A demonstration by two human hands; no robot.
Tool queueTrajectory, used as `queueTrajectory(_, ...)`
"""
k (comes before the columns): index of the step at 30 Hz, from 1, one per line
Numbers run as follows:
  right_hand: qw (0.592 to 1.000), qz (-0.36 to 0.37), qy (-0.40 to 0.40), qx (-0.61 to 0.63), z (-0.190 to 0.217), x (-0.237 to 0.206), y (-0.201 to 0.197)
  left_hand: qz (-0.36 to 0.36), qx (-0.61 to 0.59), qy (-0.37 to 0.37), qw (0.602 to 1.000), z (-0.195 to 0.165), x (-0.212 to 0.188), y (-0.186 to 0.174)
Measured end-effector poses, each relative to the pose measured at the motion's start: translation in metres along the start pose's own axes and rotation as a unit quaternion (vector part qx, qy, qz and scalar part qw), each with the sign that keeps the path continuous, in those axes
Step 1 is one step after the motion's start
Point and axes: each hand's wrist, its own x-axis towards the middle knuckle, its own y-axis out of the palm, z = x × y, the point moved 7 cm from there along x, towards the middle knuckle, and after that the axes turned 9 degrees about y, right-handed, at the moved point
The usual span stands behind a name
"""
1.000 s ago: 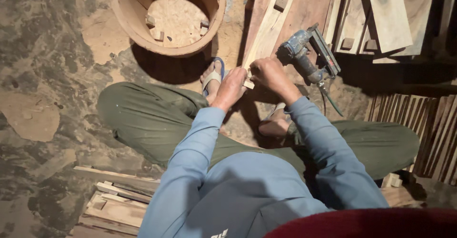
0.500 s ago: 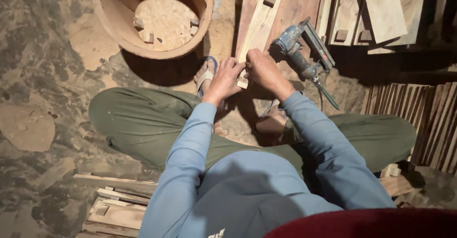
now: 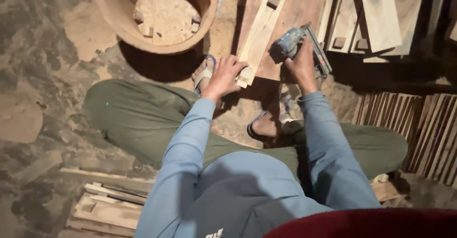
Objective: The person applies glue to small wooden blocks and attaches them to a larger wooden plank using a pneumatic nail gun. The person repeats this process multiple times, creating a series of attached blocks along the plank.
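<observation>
Fingers of our left hand (image 3: 223, 76) spread on the near end of the wood strip (image 3: 259, 34), which runs away up-right, while our right hand (image 3: 301, 65) grips the nail gun (image 3: 300, 43) just beside it.

The wooden slat (image 3: 259, 33) lies on a board (image 3: 304, 9), its near end under the left hand's fingers (image 3: 236, 69). The nail gun (image 3: 300, 43) sits right of those fingers, in the right hand (image 3: 301, 66). A round tub (image 3: 114, 14) (wood blocks (image 3: 143, 21) inside) stands left of them; stacked planks (image 3: 381, 9) lie right of the gun.
</observation>
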Motion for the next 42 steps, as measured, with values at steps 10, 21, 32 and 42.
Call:
queueTrajectory(10,0.974,0.187,0.051,0.121,0.075,-0.058,-0.048,-0.019,0.013,0.003,1.0,0.006,-0.002,-0.001)
queueTrajectory(21,0.967,0.182,-0.164,0.077,0.127,-0.085,-0.037,-0.013,0.012,0.003,1.0,0.005,-0.006,-0.003)
queueTrajectory(32,0.973,0.191,-0.12,0.041,0.123,-0.098,-0.025,-0.008,0.013,0.001,1.0,0.004,-0.008,-0.005)
queueTrajectory(42,0.978,0.199,-0.043,0.054,0.118,-0.09,-0.02,-0.01,0.017,0.002,1.0,0.006,-0.007,-0.005)
